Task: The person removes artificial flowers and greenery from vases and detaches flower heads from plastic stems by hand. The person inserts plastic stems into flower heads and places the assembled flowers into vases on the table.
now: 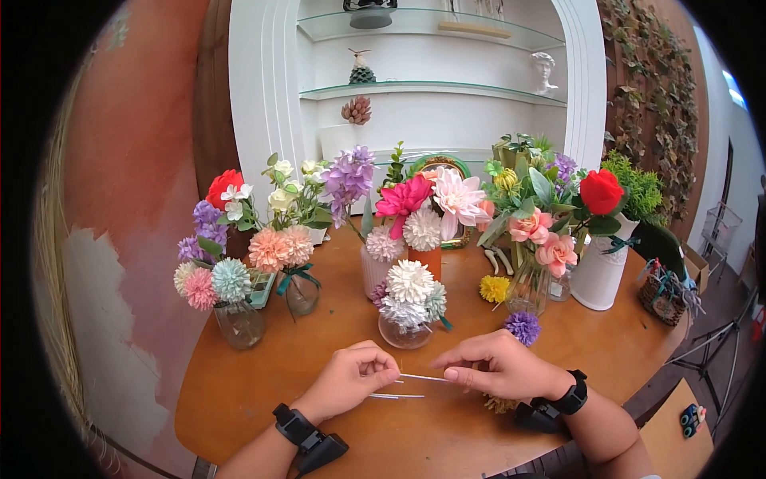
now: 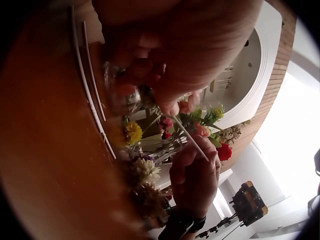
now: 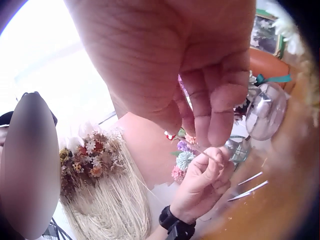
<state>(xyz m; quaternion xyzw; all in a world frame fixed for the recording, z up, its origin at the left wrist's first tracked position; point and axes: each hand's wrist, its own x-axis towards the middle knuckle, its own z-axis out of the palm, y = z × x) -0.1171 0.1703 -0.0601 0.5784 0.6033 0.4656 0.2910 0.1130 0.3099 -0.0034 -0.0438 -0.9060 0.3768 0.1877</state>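
Observation:
A thin white stick (image 1: pixel 423 377) spans the space between the two hands above the table. Its left end is pinched between thumb and fingertips of the left hand (image 1: pixel 351 377). The right hand (image 1: pixel 499 367) has its thumb at the stick's other end, fingers extended over it; whether it pinches the stick is hard to tell. In the left wrist view the stick (image 2: pixel 190 136) slants from the left hand (image 2: pixel 170 55) to the right hand (image 2: pixel 196 175). Loose white sticks (image 1: pixel 397 396) lie on the table just below the hands.
A glass vase (image 1: pixel 404 334) with white pompom flowers stands just beyond the hands. Purple (image 1: pixel 523 327) and yellow (image 1: pixel 494 288) pompoms lie near the right hand, a tan one (image 1: pixel 500 405) under its wrist. Several flower vases line the table's (image 1: pixel 335 335) far side.

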